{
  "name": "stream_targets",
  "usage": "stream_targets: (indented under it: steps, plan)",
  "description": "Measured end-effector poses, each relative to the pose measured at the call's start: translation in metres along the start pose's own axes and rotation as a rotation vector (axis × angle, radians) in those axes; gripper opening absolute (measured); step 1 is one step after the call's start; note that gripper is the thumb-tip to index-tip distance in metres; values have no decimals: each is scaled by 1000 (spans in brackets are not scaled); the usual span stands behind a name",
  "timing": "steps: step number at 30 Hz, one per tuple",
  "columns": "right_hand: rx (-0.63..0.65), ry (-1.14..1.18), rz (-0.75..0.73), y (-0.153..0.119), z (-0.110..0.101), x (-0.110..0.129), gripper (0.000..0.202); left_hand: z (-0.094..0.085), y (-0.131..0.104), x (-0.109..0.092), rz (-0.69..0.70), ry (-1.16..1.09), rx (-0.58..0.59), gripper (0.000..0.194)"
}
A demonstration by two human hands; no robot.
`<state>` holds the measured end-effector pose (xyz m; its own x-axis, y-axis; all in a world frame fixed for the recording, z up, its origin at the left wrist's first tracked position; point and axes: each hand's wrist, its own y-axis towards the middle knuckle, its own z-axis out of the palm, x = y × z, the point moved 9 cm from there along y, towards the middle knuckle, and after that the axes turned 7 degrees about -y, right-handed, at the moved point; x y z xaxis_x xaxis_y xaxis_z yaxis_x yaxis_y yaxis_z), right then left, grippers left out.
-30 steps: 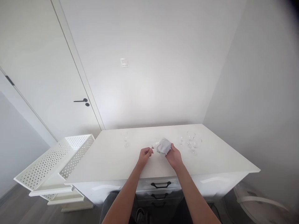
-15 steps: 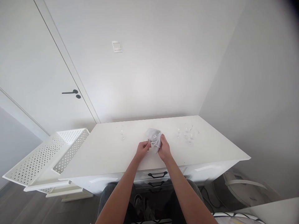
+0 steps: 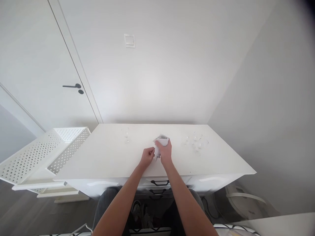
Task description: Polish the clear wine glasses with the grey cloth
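Over the middle of the white cabinet top, my right hand (image 3: 165, 152) is closed around a pale grey cloth (image 3: 162, 141), which wraps the bowl of a clear stemmed glass. Most of that glass is hidden by cloth and fingers. My left hand (image 3: 147, 156) pinches the low end of the glass, just left of the cloth's hanging tail. Off to the left stands a single clear stemmed glass (image 3: 127, 135). Several more clear stemmed glasses (image 3: 195, 144) stand in a group to the right of my hands; their outlines are faint against the white.
The white cabinet (image 3: 103, 164) stands against the wall, with dark drawer handles (image 3: 159, 182) below its front edge. A white perforated rack (image 3: 36, 154) adjoins its left end, near a door with a black handle (image 3: 71, 86). At lower right sits a pale rounded bin-like object (image 3: 246, 201).
My right hand has turned over the bowl and gripped the cloth around it, covering the glass that showed before. My left hand stays at its low end. The camera view has shifted slightly.
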<state>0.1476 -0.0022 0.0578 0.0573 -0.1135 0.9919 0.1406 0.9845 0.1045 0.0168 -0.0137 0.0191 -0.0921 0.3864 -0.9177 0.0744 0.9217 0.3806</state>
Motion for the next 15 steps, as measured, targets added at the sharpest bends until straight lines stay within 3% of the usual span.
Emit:
stream_targets:
  steps: [3,5,6,8,10,13,15]
  plan:
    - [-221,-524,-307,-9,2,31,55,-1,-3,0,28,42,-39,29]
    - [-192,-723,-362,-5,10,38,41,-2,-5,0,31,65,-48,27]
    - [-151,-758,-314,3,10,36,31,-4,-5,-1,32,77,-53,30]
    - [-49,-685,-104,23,2,23,15,-5,-6,-3,32,98,-54,37]
    - [76,-457,136,39,-5,8,14,-5,-5,-5,22,111,-40,40]
    - [271,-166,230,47,1,3,24,-5,-2,-2,-35,82,-34,42]
    - [327,130,240,43,12,-1,32,-6,0,4,-88,25,-38,45]
